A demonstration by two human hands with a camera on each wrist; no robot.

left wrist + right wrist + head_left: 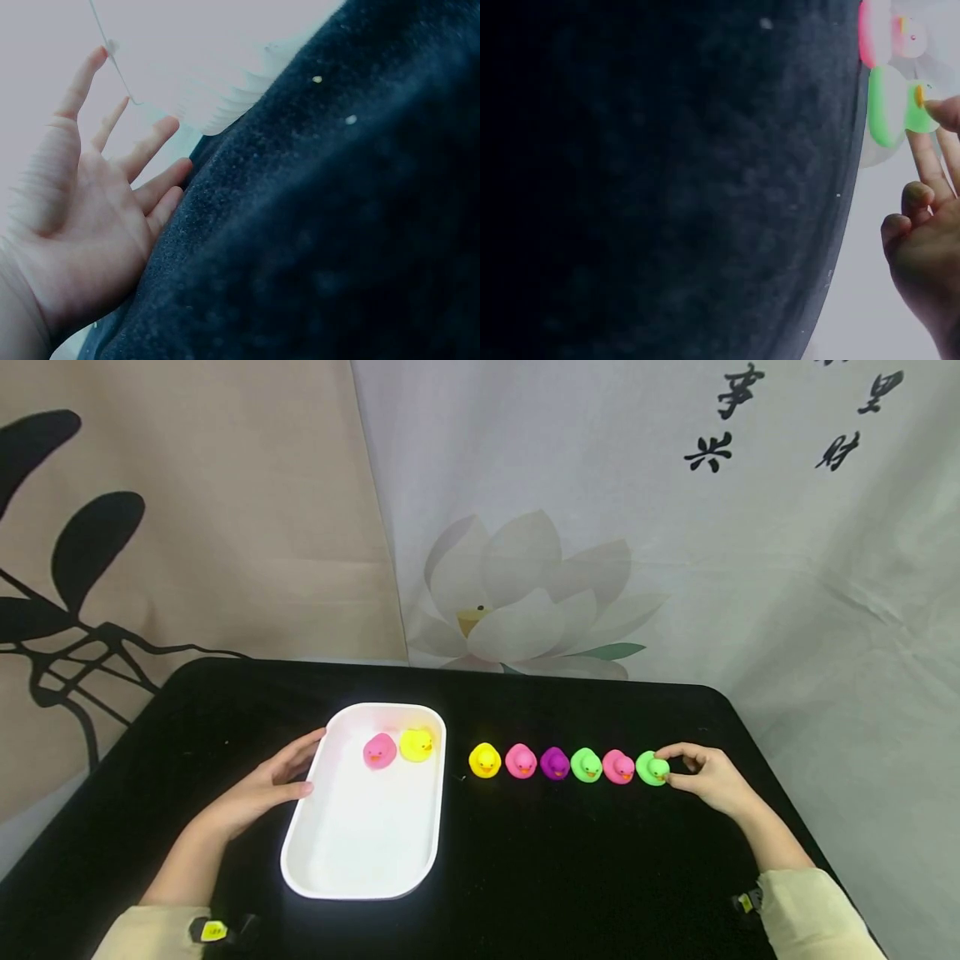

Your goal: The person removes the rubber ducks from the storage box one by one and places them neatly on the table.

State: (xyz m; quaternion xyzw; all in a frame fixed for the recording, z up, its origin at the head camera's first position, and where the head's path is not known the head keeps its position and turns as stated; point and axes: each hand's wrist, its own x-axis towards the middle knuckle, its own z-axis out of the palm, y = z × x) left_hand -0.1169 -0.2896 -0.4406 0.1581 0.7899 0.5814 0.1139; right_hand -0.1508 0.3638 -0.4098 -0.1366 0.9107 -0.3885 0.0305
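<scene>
A white tray lies on the black-covered table, with a pink rubber duck and a yellow rubber duck in its far part. My left hand touches the tray's left edge, its fingers fairly straight and spread. To the right of the tray runs a row of several rubber ducks. The green duck at the row's right end is pinched between the thumb and index finger of my right hand. In the right wrist view, that green duck stands close beside a pink one.
Leftward from the held duck, the row has a pink duck, a green one, a purple one, another pink one and a yellow one. Behind the table hangs a printed cloth.
</scene>
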